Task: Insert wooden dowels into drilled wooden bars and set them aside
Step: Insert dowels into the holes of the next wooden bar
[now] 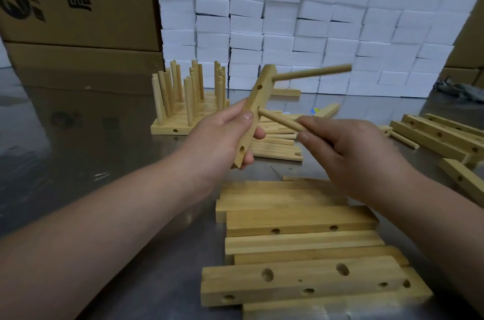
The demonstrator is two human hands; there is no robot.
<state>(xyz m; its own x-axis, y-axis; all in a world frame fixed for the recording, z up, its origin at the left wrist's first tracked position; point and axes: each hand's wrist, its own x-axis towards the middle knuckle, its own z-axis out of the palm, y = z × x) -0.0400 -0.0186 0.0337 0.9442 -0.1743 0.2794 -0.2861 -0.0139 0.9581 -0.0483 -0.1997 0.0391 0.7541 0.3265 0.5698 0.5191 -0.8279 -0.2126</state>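
Note:
My left hand (222, 136) grips a drilled wooden bar (258, 99) held tilted above the table. One dowel (313, 74) sticks out of the bar's top hole to the right. My right hand (351, 154) pinches a second dowel (281, 120) whose tip sits at a lower hole in the bar. An empty hole shows between the two dowels, and another near the bar's bottom end. Finished bars with upright dowels (187, 99) stand at the back left. Loose dowels (275, 145) lie in a pile behind my hands.
A stack of drilled bars (301, 241) lies in front of me on the metal table (78, 136). More bars (442, 136) lie at the right. White foam blocks (314, 26) and cardboard boxes (78, 5) wall off the back.

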